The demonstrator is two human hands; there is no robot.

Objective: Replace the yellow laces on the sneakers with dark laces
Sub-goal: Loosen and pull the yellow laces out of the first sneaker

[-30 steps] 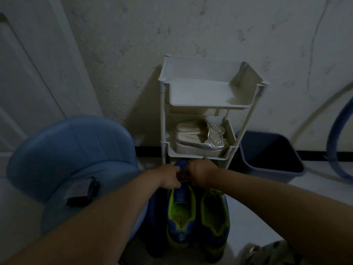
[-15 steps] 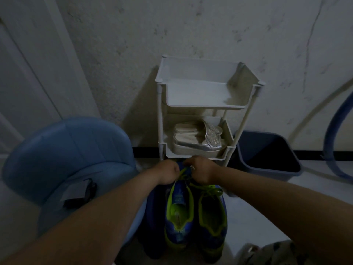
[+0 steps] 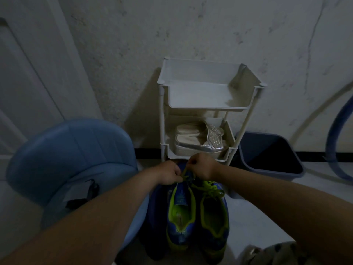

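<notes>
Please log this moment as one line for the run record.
left hand: pinching yellow lace | right hand: same | left sneaker | unlacing

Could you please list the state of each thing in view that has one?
Left sneaker: partly unlaced, lace being pulled.
Right sneaker: yellow lace in.
Left hand: pinching lace.
Right hand: pinching lace.
Rack: top shelf bare.
Silver shoes: on middle shelf.
</notes>
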